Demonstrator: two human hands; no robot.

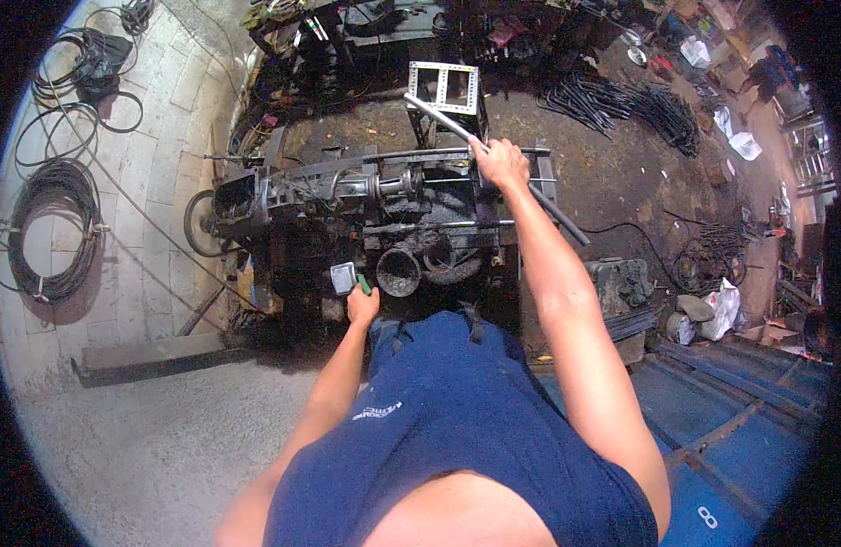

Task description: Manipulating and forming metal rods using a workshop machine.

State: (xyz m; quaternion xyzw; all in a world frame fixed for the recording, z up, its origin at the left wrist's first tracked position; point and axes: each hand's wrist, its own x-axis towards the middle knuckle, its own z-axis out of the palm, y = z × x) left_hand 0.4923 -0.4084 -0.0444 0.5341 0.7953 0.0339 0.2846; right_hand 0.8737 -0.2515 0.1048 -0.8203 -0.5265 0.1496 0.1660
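My right hand (500, 164) is closed around a long grey metal pipe (443, 117) that runs diagonally from the upper left over a dark, greasy machine (347, 196) down to the lower right. My left hand (362, 304) grips a green handle whose small square grey head (344, 276) points up, just left of a round dark opening (399, 272) on the machine's near side. I stand right against the machine in a dark blue shirt.
Coiled black cables (51, 228) lie on the pale paved floor at left. A perforated metal frame (445, 91) stands behind the machine. Bundles of bent black rods (635, 105) lie on the dirt at upper right. Blue metal panels (731, 410) lie at lower right.
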